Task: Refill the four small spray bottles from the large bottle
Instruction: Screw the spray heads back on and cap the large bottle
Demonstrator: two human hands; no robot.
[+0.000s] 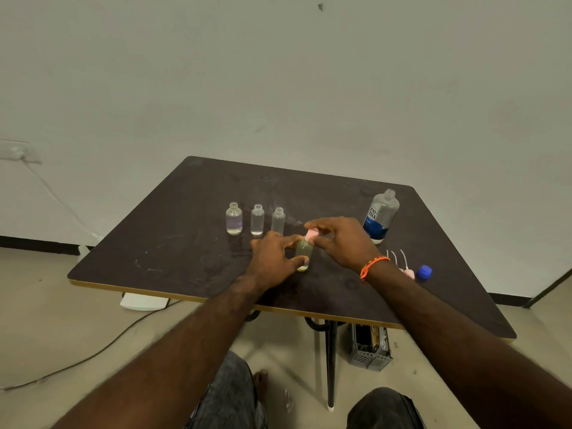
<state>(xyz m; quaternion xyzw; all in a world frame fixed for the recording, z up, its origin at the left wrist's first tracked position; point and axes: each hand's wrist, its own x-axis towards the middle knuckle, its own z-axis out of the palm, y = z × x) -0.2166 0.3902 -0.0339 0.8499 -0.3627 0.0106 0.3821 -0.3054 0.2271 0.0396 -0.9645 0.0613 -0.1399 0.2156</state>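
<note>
My left hand (274, 258) grips a small clear spray bottle (304, 253) holding pale liquid, upright on the dark table (185, 230). My right hand (340, 239) pinches the pink spray top (311, 234) at this bottle's neck. Three more small clear bottles (234, 218) (257, 220) (278, 220) stand uncapped in a row just beyond my left hand. The large bottle (381, 215), blue-labelled and uncapped, stands to the right of my right hand.
Loose pink spray tops with dip tubes (405, 267) and a blue cap (424, 271) lie near the table's right edge, behind my right wrist. Under the table are a grey basket (370, 351), a table leg, a white device and a cable on the floor.
</note>
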